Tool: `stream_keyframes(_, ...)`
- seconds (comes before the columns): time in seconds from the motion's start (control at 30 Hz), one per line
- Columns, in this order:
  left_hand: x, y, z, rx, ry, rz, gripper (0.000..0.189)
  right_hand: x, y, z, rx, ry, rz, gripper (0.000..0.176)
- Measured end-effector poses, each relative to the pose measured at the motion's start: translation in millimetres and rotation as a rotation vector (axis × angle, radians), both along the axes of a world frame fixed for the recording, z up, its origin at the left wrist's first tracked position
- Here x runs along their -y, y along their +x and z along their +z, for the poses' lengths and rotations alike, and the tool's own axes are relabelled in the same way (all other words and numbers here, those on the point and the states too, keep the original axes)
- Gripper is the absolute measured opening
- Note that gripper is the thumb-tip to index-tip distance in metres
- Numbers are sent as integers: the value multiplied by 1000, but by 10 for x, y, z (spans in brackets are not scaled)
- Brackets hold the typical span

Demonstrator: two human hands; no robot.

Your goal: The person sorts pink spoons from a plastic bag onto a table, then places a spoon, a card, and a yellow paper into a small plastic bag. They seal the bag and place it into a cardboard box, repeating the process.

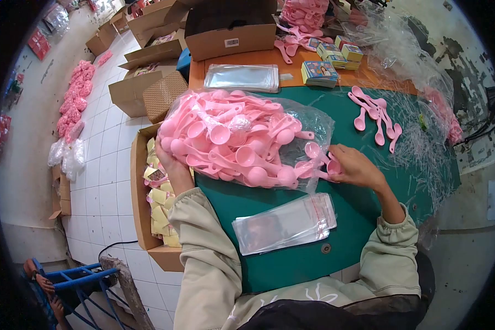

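A large clear plastic bag full of pink plastic scoops (pixel 242 137) lies across the green table surface, its mouth facing right. My left hand (pixel 173 164) grips the bag's left side, with most of its fingers hidden behind the bag. At the bag's mouth, my right hand (pixel 356 166) is closed on pink scoops, its fingertips partly covered by scoops and film. Below the bag is a stack of clear plastic sleeves (pixel 283 225). Several loose pink scoops (pixel 375 113) lie farther right on the table.
An open carton of yellow-backed packets (pixel 159 209) stands left of the table. At the back are another sleeve stack (pixel 242 77), small card stacks (pixel 320 73) and a brown box (pixel 231 38). Crumpled film (pixel 423 159) covers the right edge. Another person's hands (pixel 45 286) show lower left.
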State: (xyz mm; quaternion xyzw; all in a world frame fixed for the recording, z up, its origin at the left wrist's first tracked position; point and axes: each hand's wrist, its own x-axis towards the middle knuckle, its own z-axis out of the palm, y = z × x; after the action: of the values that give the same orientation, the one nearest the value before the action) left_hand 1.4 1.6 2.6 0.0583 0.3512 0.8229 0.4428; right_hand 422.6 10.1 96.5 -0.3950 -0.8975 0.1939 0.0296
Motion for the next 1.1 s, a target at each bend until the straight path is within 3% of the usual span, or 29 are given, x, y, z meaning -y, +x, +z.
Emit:
stream_keyframes(0.13,50,147,152,-11,12,19,42,43,27,6,117,-4,-92,51)
stream_keyframes(0.33,3,25,3,47,-10,19,43,175,-137,-61,10,118,-160,39)
stream_keyframes(0.63,1,19,-34,37,51,-3,40,4,-8,67,157,114,-144,33)
stream_keyframes(0.7,-28,-32,-99,31,60,-11,40,-231,275,136,1,17,-121,33)
stream_keyframes(0.73,-40,-54,-119,28,63,-14,40,-352,403,199,78,157,-197,34)
stream_keyframes(0.8,-41,-52,-98,35,26,0,39,-637,511,457,183,172,-428,37)
stream_keyframes(0.87,-37,-17,-40,36,9,5,39,-1026,876,388,309,234,-424,38)
stream_keyframes(0.97,-4,53,48,39,-4,14,40,-1280,1157,29,147,527,-399,32)
stream_keyframes(1.0,-2,66,64,43,-12,20,40,-1061,900,89,342,741,-519,32)
stream_keyframes(1.07,-13,34,18,-3,-11,36,43,-759,429,275,436,566,-585,27)
stream_keyframes(1.1,0,27,26,5,-17,32,43,-638,343,222,206,363,-241,29)
